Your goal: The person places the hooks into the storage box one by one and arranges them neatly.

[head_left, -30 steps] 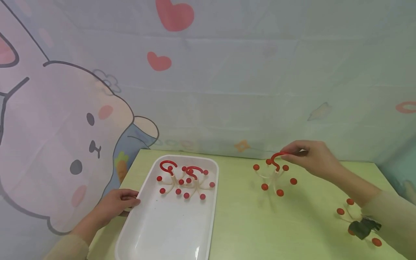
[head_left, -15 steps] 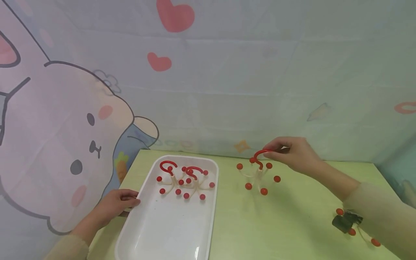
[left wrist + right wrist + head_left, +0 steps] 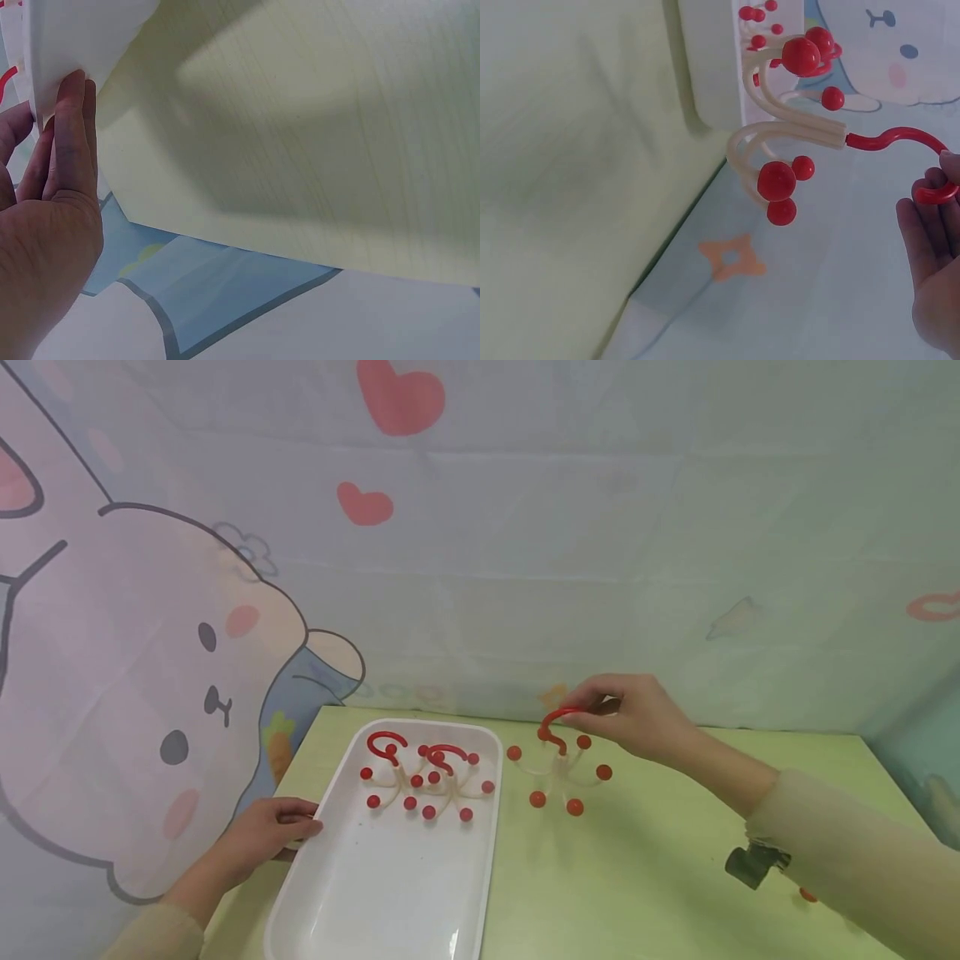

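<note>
My right hand [image 3: 633,714] pinches the red hook end of a multi-arm hanger [image 3: 561,767], whose cream arms curve out to red ball tips. It hangs over the table, just right of the white tray [image 3: 397,893]. In the right wrist view the red hook [image 3: 900,136] runs into the fingers, with the cream arms fanned out beyond. My left hand [image 3: 262,837] grips the tray's left rim, thumb inside and fingers along the outer wall [image 3: 94,37]. Two similar hangers, a left one [image 3: 398,770] and a right one [image 3: 451,785], stand together at the tray's far end.
A red ball [image 3: 807,895] of another hanger peeks out below the right sleeve [image 3: 847,852], which hides the rest. A dark device [image 3: 753,864] sits at that wrist. The green table [image 3: 630,893] meets a printed cloth backdrop [image 3: 540,543] at its far edge.
My right hand has carried the hanger leftward across the table towards the tray. The right sleeve now covers most of the hanger at the right. Left hand and tray have stayed put.
</note>
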Demonstrator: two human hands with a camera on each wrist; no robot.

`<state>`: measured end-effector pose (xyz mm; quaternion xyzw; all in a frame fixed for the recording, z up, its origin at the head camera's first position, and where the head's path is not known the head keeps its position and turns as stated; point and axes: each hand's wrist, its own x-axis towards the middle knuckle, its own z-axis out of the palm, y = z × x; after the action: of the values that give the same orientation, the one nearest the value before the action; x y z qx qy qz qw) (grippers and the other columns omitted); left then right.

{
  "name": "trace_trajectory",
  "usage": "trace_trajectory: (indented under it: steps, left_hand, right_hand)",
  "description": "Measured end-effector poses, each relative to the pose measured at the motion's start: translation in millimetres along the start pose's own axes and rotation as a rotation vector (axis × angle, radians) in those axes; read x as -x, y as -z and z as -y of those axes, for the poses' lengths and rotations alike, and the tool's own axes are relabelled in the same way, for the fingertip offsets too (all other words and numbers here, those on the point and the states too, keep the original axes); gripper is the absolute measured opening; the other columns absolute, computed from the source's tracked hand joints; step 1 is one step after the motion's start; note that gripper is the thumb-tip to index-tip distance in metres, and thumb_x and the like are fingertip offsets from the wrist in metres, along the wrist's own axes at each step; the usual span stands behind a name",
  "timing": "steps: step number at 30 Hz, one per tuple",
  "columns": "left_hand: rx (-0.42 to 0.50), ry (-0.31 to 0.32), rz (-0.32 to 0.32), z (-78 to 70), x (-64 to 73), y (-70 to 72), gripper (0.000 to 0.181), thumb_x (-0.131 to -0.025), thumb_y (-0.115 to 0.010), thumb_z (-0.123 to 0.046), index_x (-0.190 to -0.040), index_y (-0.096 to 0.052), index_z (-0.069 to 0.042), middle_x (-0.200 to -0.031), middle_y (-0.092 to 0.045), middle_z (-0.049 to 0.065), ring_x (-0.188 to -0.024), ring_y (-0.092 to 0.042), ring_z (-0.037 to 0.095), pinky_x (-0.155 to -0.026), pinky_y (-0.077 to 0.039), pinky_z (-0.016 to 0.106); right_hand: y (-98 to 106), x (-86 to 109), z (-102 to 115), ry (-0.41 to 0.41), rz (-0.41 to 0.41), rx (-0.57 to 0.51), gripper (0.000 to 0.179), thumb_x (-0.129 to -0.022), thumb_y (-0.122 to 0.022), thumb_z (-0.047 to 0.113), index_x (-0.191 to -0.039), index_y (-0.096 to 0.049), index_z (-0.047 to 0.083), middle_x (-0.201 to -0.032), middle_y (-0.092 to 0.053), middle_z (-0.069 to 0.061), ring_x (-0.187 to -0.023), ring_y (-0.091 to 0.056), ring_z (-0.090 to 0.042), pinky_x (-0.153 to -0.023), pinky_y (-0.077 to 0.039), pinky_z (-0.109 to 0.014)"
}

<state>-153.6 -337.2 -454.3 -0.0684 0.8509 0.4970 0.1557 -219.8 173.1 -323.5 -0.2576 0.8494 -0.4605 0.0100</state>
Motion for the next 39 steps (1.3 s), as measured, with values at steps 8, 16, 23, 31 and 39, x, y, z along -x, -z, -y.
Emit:
trace_trajectory:
  steps: [8, 16, 23, 31, 39]
  left_hand:
    - [0.012, -0.009, 0.008, -0.9, 1.7, 1.1, 0.043, -0.101, -0.074, -0.013, -0.134, -0.063, 0.013, -0.117, -0.076, 0.020, -0.098, -0.076, 0.027, -0.081, -0.067, 0.045]
    - [0.004, -0.010, -0.001, 0.9, 2.1, 1.5, 0.042, -0.101, -0.074, -0.013, -0.133, -0.064, 0.012, -0.117, -0.076, 0.019, -0.098, -0.076, 0.027, -0.081, -0.067, 0.045]
    - [-0.010, 0.010, -0.009, 2.3, 0.0, 2.6, 0.043, -0.101, -0.074, -0.014, -0.134, -0.063, 0.012, -0.118, -0.076, 0.019, -0.098, -0.076, 0.027, -0.082, -0.067, 0.046]
    - [-0.005, 0.010, -0.007, 2.6, 0.0, 3.2, 0.044, -0.101, -0.074, -0.014, -0.135, -0.063, 0.012, -0.118, -0.076, 0.019, -0.099, -0.076, 0.027, -0.082, -0.067, 0.046]
    - [0.011, 0.000, 0.008, 0.8, 2.7, 3.5, 0.042, -0.101, -0.073, -0.012, -0.133, -0.063, 0.013, -0.117, -0.076, 0.020, -0.100, -0.076, 0.026, -0.082, -0.067, 0.045]
  right_hand:
    - [-14, -7.3, 11, 0.056, 0.020, -0.036, 0.013, -0.093, -0.084, 0.009, -0.106, -0.083, 0.013, -0.109, -0.080, -0.004, -0.084, -0.078, -0.028, -0.081, -0.065, -0.029]
    - [-31, -13.1, 26, 0.076, 0.039, -0.036, 0.011, -0.093, -0.085, 0.011, -0.103, -0.084, 0.014, -0.096, -0.079, 0.002, -0.084, -0.077, -0.025, -0.082, -0.065, -0.029]
    - [-52, -17.8, 44, 0.132, 0.089, -0.023, 0.012, -0.093, -0.084, 0.009, -0.104, -0.084, 0.014, -0.094, -0.078, 0.005, -0.083, -0.077, -0.017, -0.084, -0.065, -0.029]
    - [-83, -19.4, 50, 0.262, 0.171, -0.088, 0.013, -0.092, -0.085, 0.006, -0.104, -0.083, 0.008, -0.093, -0.079, 0.005, -0.081, -0.073, -0.009, -0.087, -0.064, -0.027]
    - [-115, -16.9, 53, 0.219, 0.215, -0.112, 0.011, -0.092, -0.084, 0.007, -0.103, -0.082, 0.011, -0.093, -0.078, 0.006, -0.087, -0.069, -0.004, -0.086, -0.063, -0.025]
